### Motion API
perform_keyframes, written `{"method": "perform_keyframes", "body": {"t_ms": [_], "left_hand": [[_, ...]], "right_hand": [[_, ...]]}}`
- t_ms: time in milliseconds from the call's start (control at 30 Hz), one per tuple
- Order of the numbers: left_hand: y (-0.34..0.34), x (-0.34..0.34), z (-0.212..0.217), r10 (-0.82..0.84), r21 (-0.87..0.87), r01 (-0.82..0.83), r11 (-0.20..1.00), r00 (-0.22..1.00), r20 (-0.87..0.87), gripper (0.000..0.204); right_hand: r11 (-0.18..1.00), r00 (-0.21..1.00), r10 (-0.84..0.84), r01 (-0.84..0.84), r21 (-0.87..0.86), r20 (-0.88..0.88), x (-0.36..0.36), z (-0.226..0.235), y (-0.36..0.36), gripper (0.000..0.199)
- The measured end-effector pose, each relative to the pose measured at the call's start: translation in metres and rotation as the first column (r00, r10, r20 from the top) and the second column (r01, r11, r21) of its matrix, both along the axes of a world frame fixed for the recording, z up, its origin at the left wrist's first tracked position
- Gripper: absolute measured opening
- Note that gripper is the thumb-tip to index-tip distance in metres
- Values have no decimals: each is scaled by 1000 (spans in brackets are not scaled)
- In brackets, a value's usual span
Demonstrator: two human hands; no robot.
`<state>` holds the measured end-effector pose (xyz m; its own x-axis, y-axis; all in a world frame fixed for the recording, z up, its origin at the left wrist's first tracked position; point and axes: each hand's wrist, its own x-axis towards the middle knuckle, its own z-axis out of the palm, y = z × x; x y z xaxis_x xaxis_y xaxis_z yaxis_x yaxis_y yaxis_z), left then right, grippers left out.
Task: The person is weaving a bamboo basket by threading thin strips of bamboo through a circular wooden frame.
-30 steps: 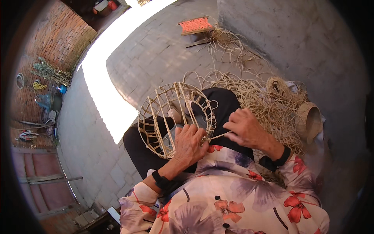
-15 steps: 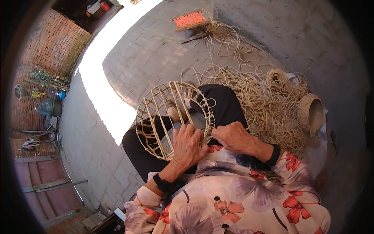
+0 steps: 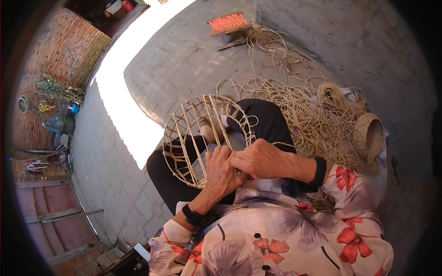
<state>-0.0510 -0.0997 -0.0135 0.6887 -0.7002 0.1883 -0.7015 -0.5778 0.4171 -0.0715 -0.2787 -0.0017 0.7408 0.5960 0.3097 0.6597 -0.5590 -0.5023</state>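
A round, openwork basket [image 3: 186, 152] of cord-wrapped ribs rests tilted over my lap, with long parallel strips across its open middle. My left hand [image 3: 222, 169] is closed on its near rim, fingers bent over the edge. Right beside it, my right hand [image 3: 260, 159] is closed in a pinch, its fingertips against the left hand's fingers. A tan cord [image 3: 284, 144] runs out from behind the right hand toward the heap, and the fingers appear to pinch it. The exact spot between my fingertips is hidden. Small cord loops stick out from the basket's right rim.
A tangled heap of tan cord [image 3: 304, 119] lies to my right. A small woven basket [image 3: 369, 135] on its side adjoins it. Farther off stands a low stool with an orange woven seat [image 3: 228, 23]. A grey wall [image 3: 350, 46] rises at right; a brick wall [image 3: 64, 41] stands left.
My right hand has moved left from the basket's right rim to meet my left hand. The left hand keeps its place on the rim. The view has shifted slightly.
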Motion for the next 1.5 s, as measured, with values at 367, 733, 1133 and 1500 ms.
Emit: {"method": "perform_keyframes", "body": {"t_ms": [367, 733, 1133, 1500], "left_hand": [[-2, -5, 0, 47, -23, -45, 999, 991, 124, 22], [-2, 22, 8, -58, 207, 127, 970, 948, -312, 13], [-2, 29, 21, -106, 22, 143, 990, 822, -560, 18], [-6, 18, 5, -310, -41, 309, 950, 951, -18, 11]], "right_hand": [[985, 999, -51, 50, -167, -3, 46, -43, -8, 16], [961, 949, -260, 273, 52, -179, -39, -26, -11, 11], [819, 781, -6, 362, 445, -625, -31, -22, -35, 16], [252, 659, -412, 746, 617, -629, -129, 89, -359, 36]]}}
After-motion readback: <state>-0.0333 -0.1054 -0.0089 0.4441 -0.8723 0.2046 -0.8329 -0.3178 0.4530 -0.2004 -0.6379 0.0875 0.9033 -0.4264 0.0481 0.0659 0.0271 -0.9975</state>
